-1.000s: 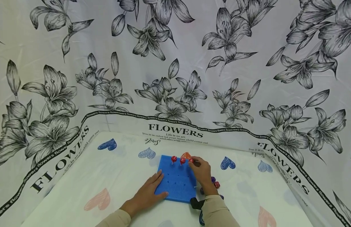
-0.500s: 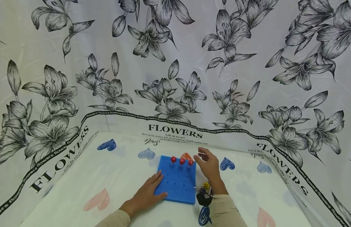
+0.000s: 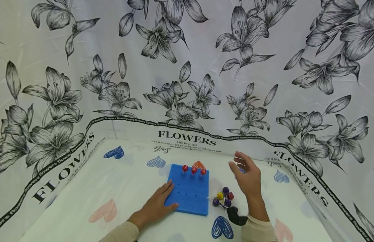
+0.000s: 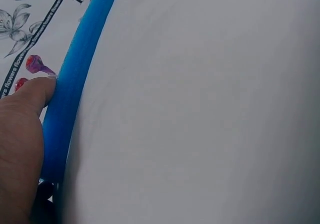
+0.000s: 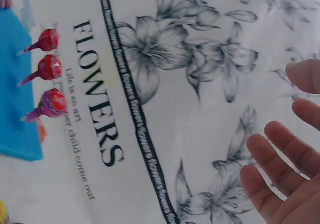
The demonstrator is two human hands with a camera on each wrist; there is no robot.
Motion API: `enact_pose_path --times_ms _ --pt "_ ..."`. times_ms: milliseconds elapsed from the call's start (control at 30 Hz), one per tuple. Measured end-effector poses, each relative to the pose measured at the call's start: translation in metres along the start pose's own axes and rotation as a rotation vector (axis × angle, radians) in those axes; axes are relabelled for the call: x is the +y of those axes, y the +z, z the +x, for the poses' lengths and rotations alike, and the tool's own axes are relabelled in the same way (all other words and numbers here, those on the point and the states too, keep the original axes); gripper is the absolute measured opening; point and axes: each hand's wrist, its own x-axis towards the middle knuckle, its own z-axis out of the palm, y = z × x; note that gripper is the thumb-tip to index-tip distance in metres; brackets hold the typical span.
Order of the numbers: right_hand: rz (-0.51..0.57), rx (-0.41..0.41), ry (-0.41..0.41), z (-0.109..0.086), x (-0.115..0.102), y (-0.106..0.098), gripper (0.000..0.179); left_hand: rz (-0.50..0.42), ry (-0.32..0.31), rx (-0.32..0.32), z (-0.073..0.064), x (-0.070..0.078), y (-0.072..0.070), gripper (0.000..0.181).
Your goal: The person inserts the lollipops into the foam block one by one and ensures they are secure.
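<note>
A blue foam board (image 3: 188, 205) with rows of small holes lies on the table. Three red-wrapped lollipops (image 3: 194, 170) stand upright along its far edge; the right wrist view shows their sticks set in the foam (image 5: 15, 83). My left hand (image 3: 155, 203) rests on the board's left side, fingers straight, thumb on the near edge. Raised to the right of the board, my right hand (image 3: 249, 174) holds nothing, its fingers loosely bent and spread in the right wrist view. Between board and right forearm lies a cluster of lollipops (image 3: 225, 201) in purple, red and yellow wrappers.
A white cloth (image 3: 138, 178) printed with hearts covers the table. Behind it hangs a flower-print curtain (image 3: 202, 101). A black wrist-camera mount (image 3: 235, 216) sits at the right wrist, close to the loose lollipops.
My right hand has let go of the third red lollipop, which now stands in the board, and has moved away to the right. My left hand has stayed on the board.
</note>
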Motion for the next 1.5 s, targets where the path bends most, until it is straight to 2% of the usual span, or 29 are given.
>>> enact_pose_path --times_ms 133,200,333,467,667,967,1067,1233,1500 --pt "-0.038 0.047 -0.021 -0.009 -0.019 -0.020 0.042 0.001 0.004 -0.003 0.001 0.002 0.001 0.088" --pt "-0.065 0.077 -0.016 -0.014 -0.022 -0.028 0.043 0.006 0.001 -0.008 0.001 0.002 0.002 0.089" --pt "-0.076 0.121 0.041 -0.026 0.000 -0.041 0.043 0.015 -0.004 -0.009 0.001 0.002 0.003 0.090" --pt "-0.080 0.119 0.121 -0.041 0.025 -0.044 0.043 0.017 -0.004 -0.004 0.002 0.002 0.003 0.090" --pt "-0.137 0.044 0.260 -0.067 0.055 -0.040 0.040 0.014 -0.005 -0.003 0.003 0.003 0.004 0.090" --pt "-0.231 -0.148 0.470 -0.097 0.097 -0.028 0.050 0.016 -0.001 0.000 0.001 0.004 0.002 0.088" --pt "-0.247 -0.194 0.493 -0.101 0.106 -0.027 0.051 0.016 0.001 -0.002 0.000 0.004 0.002 0.088" --pt "-0.289 -0.245 0.484 -0.106 0.112 -0.027 0.048 0.026 0.003 0.001 0.000 0.003 0.002 0.088" --pt "-0.369 -0.323 0.524 -0.104 0.106 -0.023 0.022 0.025 0.005 0.006 0.001 0.001 0.001 0.089"
